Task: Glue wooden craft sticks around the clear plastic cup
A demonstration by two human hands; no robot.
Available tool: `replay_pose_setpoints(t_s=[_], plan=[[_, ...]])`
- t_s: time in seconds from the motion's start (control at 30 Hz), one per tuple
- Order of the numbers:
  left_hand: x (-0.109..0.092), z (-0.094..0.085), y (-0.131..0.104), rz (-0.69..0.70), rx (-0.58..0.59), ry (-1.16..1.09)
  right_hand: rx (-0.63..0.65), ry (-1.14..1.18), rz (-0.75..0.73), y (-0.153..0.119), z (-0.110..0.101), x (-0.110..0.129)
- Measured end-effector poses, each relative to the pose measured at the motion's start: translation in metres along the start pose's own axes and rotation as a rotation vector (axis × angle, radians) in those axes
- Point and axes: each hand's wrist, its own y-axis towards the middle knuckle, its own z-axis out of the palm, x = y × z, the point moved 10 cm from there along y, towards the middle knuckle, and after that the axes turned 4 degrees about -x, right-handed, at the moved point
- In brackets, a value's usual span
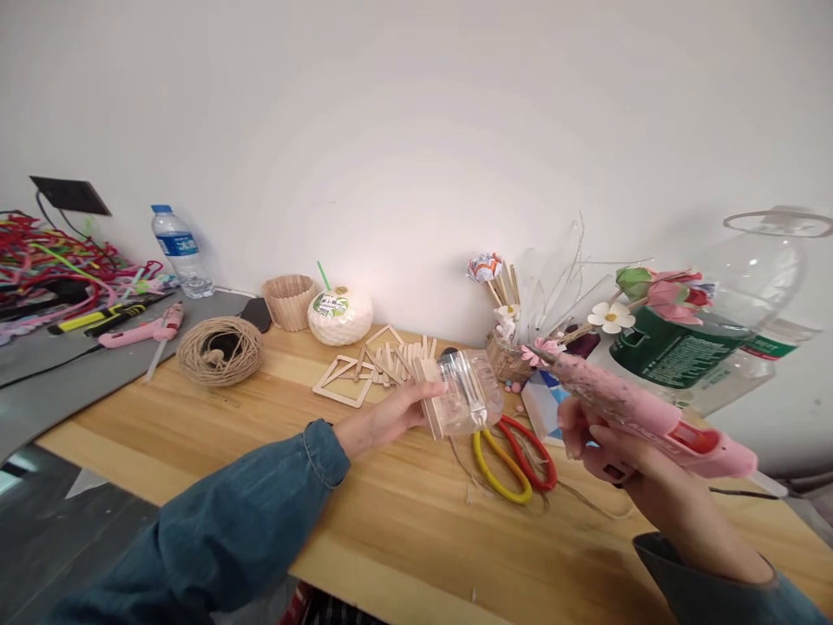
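Note:
My left hand (390, 418) is closed around a clear plastic bottle piece (489, 395), which lies on its side above the table. Flat wooden craft sticks (428, 410) line the end nearest my palm. In my right hand (621, 460) is a pink hot glue gun (625, 401), its fingers wrapped round the handle. The gun's dark, crusted nozzle points left, to the right of the bottle piece and apart from it. Beneath the bottle piece lie scissors with one yellow and one red handle (545, 476); their blades are hidden.
Craft-stick frames (344, 399), a twine roll (221, 351), a wooden-stick cup (290, 304) and a coconut with a straw (339, 317) occupy the left. Paper flowers (612, 317) and a large green-labelled bottle (670, 347) stand right. Another pink glue gun (147, 330) rests on a grey mat.

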Motion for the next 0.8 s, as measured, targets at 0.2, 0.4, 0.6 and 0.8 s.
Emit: replay_pose_setpoints(t_s=[0.2, 0.4, 0.6, 0.8], plan=[[-0.007, 0.017, -0.005, -0.051, -0.038, 0.174, 0.042, 0.331, 0.122, 0.011, 0.016, -0.024], [-0.009, 0.01, -0.037, 0.097, 0.096, 0.681, 0.042, 0.347, 0.139, 0.005, 0.02, -0.053], [0.018, -0.012, -0.048, 0.049, 0.142, 0.709, 0.12, 0.299, 0.083, 0.0, 0.027, -0.062], [0.018, -0.021, -0.045, 0.085, 0.055, 0.786, 0.111, 0.044, -0.121, 0.003, 0.024, -0.033]])
